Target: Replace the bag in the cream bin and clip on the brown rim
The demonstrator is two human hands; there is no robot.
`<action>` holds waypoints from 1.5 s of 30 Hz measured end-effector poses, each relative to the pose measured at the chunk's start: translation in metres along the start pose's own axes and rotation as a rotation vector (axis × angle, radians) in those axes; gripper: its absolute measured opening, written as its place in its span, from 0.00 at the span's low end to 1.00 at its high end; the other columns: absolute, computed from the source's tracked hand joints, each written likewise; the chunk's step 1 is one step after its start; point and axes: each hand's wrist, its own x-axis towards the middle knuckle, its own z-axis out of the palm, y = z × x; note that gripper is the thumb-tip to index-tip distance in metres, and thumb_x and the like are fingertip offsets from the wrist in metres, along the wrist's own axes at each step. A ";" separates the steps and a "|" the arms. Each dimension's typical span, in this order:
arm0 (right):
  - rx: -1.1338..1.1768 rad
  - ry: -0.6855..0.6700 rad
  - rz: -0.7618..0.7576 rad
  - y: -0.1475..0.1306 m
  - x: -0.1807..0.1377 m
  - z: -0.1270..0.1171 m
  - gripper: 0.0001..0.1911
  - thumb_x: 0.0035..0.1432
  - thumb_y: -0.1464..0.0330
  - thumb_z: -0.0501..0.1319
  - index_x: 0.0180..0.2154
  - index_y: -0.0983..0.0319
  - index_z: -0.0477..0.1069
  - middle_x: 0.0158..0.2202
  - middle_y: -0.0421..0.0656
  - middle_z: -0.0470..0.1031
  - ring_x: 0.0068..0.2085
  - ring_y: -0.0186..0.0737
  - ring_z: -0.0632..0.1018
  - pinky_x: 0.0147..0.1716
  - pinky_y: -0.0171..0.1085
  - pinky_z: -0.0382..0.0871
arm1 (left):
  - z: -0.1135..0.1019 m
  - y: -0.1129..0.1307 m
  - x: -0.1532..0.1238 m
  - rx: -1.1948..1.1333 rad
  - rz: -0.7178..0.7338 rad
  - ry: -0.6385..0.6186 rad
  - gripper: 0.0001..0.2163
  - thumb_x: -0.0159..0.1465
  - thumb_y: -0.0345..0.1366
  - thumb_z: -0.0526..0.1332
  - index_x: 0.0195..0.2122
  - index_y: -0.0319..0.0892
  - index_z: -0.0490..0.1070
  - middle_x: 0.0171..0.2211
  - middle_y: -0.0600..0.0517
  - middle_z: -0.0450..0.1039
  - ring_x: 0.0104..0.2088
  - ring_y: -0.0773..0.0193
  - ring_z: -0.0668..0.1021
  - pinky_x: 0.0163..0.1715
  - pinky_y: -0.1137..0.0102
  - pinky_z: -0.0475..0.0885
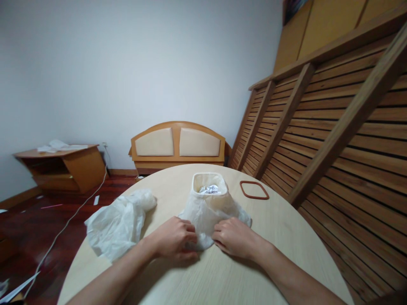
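Note:
A small squarish bin (210,174) stands upright in the middle of the table, lined with a translucent white plastic bag (203,216). The bag folds over its rim and drapes loosely around its outside. Crumpled silvery foil or wrapping (210,189) lies inside. On the near left of the bin is my left hand (176,238), its fingers bent beside the bag's hem and the thumb apart from them. My right hand (235,238) has its fingers curled closed on the hem at the near right. A brown rounded-square ring (254,190) lies flat to the right of the bin.
Another crumpled white plastic bag (119,224) lies at the left side of the round table (280,258). Behind stands a headboard (178,159). Wooden slats (318,127) lean along the right. At the far left is a low cabinet (76,165), with a white cable (68,222) across the floor.

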 end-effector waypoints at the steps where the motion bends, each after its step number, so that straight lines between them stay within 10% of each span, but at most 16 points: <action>1: 0.008 0.003 0.016 0.001 0.000 0.000 0.10 0.61 0.69 0.60 0.32 0.63 0.80 0.31 0.45 0.81 0.31 0.39 0.77 0.27 0.37 0.55 | 0.000 0.001 0.001 -0.006 -0.010 -0.025 0.08 0.60 0.43 0.65 0.30 0.45 0.74 0.28 0.52 0.77 0.29 0.61 0.78 0.26 0.69 0.67; 13: 0.155 0.103 0.055 0.005 -0.009 -0.014 0.04 0.54 0.72 0.60 0.31 0.62 0.74 0.30 0.43 0.78 0.30 0.37 0.74 0.27 0.36 0.55 | -0.001 0.004 0.001 -0.075 -0.196 -0.073 0.06 0.55 0.27 0.60 0.33 0.43 0.71 0.31 0.53 0.78 0.29 0.62 0.78 0.27 0.72 0.65; 28: 0.512 0.406 0.115 0.008 -0.012 -0.021 0.15 0.61 0.63 0.62 0.48 0.61 0.72 0.36 0.45 0.77 0.36 0.41 0.75 0.38 0.39 0.67 | -0.012 0.006 0.000 -0.412 -0.488 0.572 0.08 0.70 0.38 0.53 0.38 0.42 0.68 0.27 0.54 0.73 0.23 0.69 0.72 0.24 0.75 0.66; 45: 0.623 0.712 0.207 0.037 -0.028 -0.055 0.08 0.58 0.64 0.61 0.33 0.61 0.76 0.26 0.41 0.76 0.24 0.34 0.72 0.22 0.32 0.63 | -0.027 -0.024 -0.020 -0.251 -0.412 0.282 0.05 0.67 0.37 0.60 0.38 0.43 0.73 0.36 0.49 0.77 0.38 0.60 0.77 0.40 0.67 0.72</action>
